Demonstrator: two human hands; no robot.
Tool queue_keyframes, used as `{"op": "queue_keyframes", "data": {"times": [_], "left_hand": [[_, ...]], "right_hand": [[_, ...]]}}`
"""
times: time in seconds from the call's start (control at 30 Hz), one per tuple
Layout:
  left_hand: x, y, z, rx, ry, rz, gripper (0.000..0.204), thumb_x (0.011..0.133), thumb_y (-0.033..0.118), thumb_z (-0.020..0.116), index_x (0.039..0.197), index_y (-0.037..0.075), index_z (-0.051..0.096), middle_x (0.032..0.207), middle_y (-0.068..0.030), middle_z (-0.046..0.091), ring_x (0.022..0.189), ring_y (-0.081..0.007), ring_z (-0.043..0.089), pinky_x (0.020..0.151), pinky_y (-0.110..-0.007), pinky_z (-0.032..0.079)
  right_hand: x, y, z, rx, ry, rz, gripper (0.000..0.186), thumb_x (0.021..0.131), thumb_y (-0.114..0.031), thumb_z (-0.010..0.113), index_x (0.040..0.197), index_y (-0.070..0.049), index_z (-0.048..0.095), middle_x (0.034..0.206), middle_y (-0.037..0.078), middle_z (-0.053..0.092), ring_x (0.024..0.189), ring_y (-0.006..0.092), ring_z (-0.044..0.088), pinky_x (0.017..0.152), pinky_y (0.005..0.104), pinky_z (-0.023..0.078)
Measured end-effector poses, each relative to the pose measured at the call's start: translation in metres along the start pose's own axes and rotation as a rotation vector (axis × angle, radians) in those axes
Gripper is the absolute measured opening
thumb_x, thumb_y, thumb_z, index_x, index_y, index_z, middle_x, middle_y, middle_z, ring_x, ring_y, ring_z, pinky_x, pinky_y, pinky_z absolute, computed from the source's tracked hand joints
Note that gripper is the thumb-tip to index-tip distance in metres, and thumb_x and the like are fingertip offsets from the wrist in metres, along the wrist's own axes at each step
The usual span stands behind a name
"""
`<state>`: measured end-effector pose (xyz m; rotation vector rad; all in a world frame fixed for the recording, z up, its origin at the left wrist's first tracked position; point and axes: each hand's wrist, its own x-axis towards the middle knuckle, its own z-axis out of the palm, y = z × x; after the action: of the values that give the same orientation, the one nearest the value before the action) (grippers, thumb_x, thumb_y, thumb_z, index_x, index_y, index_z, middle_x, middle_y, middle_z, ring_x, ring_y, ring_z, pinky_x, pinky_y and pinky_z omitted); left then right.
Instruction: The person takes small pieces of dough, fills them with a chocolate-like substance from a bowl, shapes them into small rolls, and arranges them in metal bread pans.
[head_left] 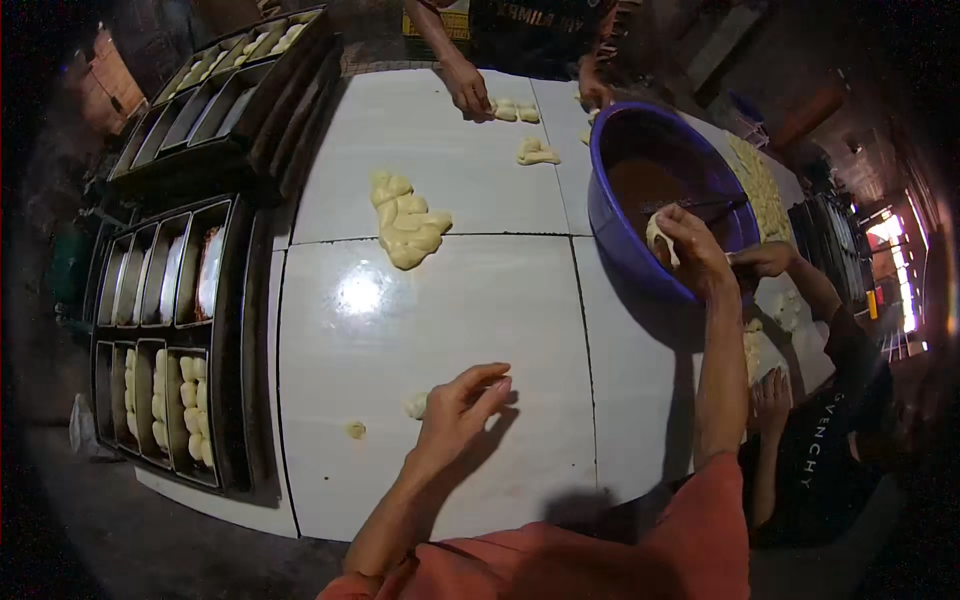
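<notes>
My right hand [695, 250] is raised over the near rim of a purple basin [622, 228], with its fingers closed on a flattened piece of dough [657, 238]. Brown filling [645, 182] lies in the basin. Over the near part of the white tiled table, my left hand [458, 408] is loosely bent, with a gap between thumb and fingers and nothing seen in it. A small pale piece of dough [415, 405] shows beside its knuckles, partly hidden by the hand. Farther left sits a tiny dough bit [355, 430].
A dough heap [408, 225] lies mid-table. Black loaf pans [165, 262], some with dough balls [195, 405], stand along the left edge; more pans [215, 100] are stacked behind. Across the table a person's hand [467, 90] touches dough pieces [515, 110]. Another person [830, 430] works at right.
</notes>
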<state>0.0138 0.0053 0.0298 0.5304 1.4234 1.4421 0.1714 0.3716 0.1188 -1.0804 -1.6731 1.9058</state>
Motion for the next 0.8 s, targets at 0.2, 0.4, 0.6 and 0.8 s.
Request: {"op": "queue_keyframes", "data": {"times": [0.2, 0.4, 0.6, 0.8], "left_hand": [[0.028, 0.017, 0.038, -0.279, -0.063, 0.014, 0.043, 0.102, 0.029, 0.06, 0.131, -0.003, 0.058, 0.121, -0.0137, 0.064, 0.111, -0.0223, 0.061, 0.087, -0.034, 0.055], [0.02, 0.024, 0.017, -0.624, 0.023, -0.038, 0.043, 0.106, 0.045, 0.049, 0.119, 0.007, 0.062, 0.101, -0.004, 0.066, 0.083, -0.0142, 0.063, 0.064, -0.031, 0.055], [-0.001, 0.002, -0.045, -0.686, 0.38, 0.063, 0.03, 0.098, 0.017, 0.069, 0.12, -0.003, 0.067, 0.095, -0.0037, 0.072, 0.079, -0.007, 0.064, 0.069, -0.02, 0.053], [-0.004, -0.003, -0.047, -0.532, 0.46, 0.194, 0.032, 0.094, 0.015, 0.073, 0.119, -0.004, 0.07, 0.1, -0.0078, 0.073, 0.086, -0.0098, 0.067, 0.076, -0.023, 0.055]], "right_hand": [[-0.036, 0.022, 0.095, 0.288, -0.156, -0.121, 0.014, 0.101, -0.022, 0.064, 0.107, -0.011, 0.057, 0.079, 0.001, 0.062, 0.059, 0.0089, 0.061, 0.046, 0.0205, 0.047], [-0.071, 0.073, 0.202, 0.459, -0.237, -0.007, 0.018, 0.1, -0.017, 0.062, 0.115, -0.009, 0.056, 0.093, 0.002, 0.063, 0.082, 0.0089, 0.063, 0.071, 0.0225, 0.052], [-0.1, 0.096, 0.255, 0.043, -0.274, -0.22, 0.042, 0.089, -0.008, 0.071, 0.127, -0.003, 0.055, 0.119, 0.013, 0.062, 0.1, 0.0204, 0.066, 0.081, 0.0344, 0.058], [-0.104, 0.123, 0.289, -0.375, -0.094, -0.657, 0.03, 0.088, -0.005, 0.075, 0.117, -0.002, 0.067, 0.115, 0.01, 0.061, 0.094, 0.0197, 0.064, 0.079, 0.0321, 0.056]]}}
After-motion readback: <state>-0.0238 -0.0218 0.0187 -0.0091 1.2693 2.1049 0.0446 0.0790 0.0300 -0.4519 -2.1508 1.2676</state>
